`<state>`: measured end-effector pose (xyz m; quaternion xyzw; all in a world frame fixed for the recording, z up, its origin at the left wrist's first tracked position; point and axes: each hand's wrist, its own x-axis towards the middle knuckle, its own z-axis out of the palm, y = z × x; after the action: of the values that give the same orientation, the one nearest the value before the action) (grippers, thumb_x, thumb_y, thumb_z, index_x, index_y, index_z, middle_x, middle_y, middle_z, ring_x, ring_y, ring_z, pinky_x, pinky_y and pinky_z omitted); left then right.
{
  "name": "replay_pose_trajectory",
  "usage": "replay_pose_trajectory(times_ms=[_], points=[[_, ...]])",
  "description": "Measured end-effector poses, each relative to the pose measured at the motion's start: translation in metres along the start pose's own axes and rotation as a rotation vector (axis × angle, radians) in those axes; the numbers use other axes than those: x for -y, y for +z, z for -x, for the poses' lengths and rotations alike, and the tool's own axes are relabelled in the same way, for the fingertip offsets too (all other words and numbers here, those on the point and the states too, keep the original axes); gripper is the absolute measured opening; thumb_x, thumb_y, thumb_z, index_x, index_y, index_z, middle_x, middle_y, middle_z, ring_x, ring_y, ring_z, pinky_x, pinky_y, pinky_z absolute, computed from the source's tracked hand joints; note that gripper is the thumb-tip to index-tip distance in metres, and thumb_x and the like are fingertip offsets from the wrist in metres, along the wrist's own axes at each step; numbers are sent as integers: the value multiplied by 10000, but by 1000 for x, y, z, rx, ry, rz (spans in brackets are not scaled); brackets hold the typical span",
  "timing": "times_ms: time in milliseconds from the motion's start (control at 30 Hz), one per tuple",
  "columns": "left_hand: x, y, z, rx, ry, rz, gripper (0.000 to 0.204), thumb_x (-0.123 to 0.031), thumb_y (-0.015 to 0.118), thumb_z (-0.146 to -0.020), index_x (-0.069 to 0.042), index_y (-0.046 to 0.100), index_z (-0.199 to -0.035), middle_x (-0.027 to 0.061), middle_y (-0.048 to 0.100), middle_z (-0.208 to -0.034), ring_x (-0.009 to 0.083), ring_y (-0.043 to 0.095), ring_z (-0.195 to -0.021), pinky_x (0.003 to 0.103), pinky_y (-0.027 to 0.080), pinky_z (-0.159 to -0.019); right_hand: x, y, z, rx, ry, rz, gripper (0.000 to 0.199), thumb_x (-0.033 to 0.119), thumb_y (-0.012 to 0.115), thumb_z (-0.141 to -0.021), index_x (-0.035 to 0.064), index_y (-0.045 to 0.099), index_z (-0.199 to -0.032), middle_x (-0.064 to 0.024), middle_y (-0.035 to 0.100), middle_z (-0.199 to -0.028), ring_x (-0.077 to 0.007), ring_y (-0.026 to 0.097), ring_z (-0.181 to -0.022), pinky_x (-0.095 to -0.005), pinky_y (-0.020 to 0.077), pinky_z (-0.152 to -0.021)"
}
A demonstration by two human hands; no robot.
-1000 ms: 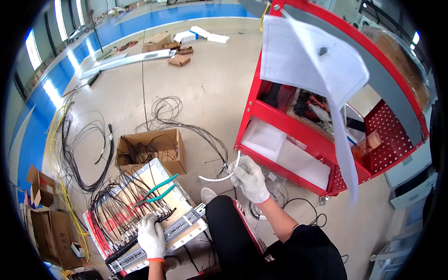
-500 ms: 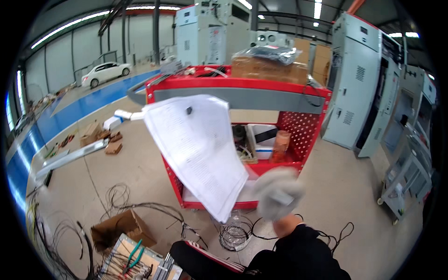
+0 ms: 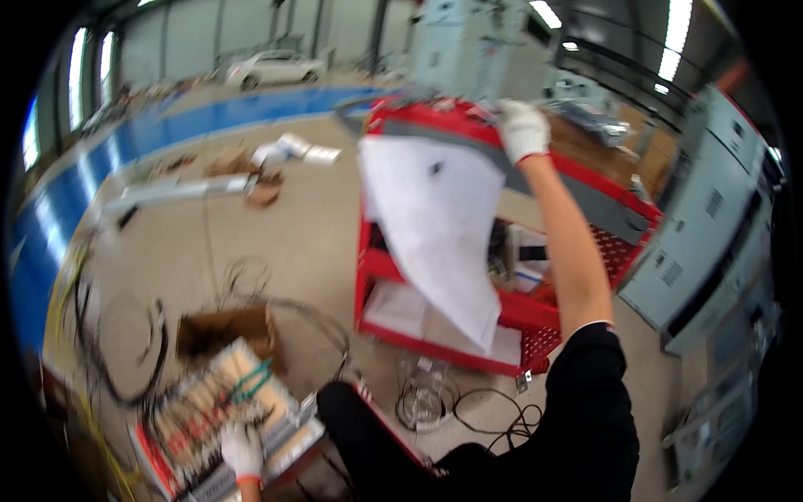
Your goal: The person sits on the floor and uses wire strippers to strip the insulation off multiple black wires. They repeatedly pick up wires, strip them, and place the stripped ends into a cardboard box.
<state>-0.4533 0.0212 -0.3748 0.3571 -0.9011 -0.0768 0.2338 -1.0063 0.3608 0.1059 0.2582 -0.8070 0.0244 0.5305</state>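
My right hand (image 3: 524,131), in a white glove, is stretched out to the top of a red tool cart (image 3: 468,115). It is at the cart's upper front edge, beside some small items; blur hides its fingers and anything in them. At the lower left, my left hand (image 3: 242,450), gloved in white with an orange cuff, is over a board (image 3: 293,431) bearing several thin dark wires (image 3: 196,422). Its fingers point toward those wires, too smeared to show a grip. Green-handled pliers (image 3: 251,381) lie on the board. White printed sheets (image 3: 439,226) hang down the cart's front.
An open cardboard box (image 3: 226,335) stands behind the board. Coiled black cables (image 3: 502,418) lie on the floor before the cart, and more cables (image 3: 125,393) at the left. Tall grey cabinets (image 3: 698,217) stand at the right. A white car (image 3: 274,69) is far back.
The view has turned left and tilted. My right hand has risen from low in front of the cart to its top. My left hand has come into view over the board.
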Motion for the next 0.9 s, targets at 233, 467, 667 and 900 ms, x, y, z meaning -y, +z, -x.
replay_pose_trajectory(times_ms=[233, 467, 667, 900], points=[[-10, -9, -9, 130, -163, 317, 223, -209, 579, -918, -73, 684, -1060, 162, 676, -1077, 374, 622, -1010, 450, 494, -875, 74, -33, 42, -163, -147, -334, 156, 154, 593, -929, 104, 698, -1033, -104, 695, -1014, -322, 666, -913, -376, 524, -800], [56, -26, -40, 242, -728, 1408, 333, -114, 460, -1012, 53, 560, -1282, 153, 650, -1230, 237, 635, -1115, 362, 510, -980, 308, -103, 188, 639, -873, -979, 259, 158, 648, -883, 123, 691, -1136, -95, 692, -1046, -283, 672, -961, -395, 554, -819], [46, -20, -57, 542, -696, 1220, 343, -136, 497, -983, 48, 619, -1246, 152, 694, -1154, 186, 676, -1019, 314, 528, -886, 507, -13, 324, 888, -706, -1138, 275, 189, 615, -872, 135, 646, -1141, -97, 687, -1016, -295, 661, -969, -423, 542, -803], [30, -13, -55, 370, -347, 577, 301, -134, 479, -1006, 2, 613, -1238, 101, 721, -992, 157, 697, -918, 298, 544, -764, 584, 28, 350, 1007, -910, -1064, 366, 141, 688, -765, 105, 629, -1125, -160, 623, -1104, -350, 602, -1058, -463, 513, -907]])
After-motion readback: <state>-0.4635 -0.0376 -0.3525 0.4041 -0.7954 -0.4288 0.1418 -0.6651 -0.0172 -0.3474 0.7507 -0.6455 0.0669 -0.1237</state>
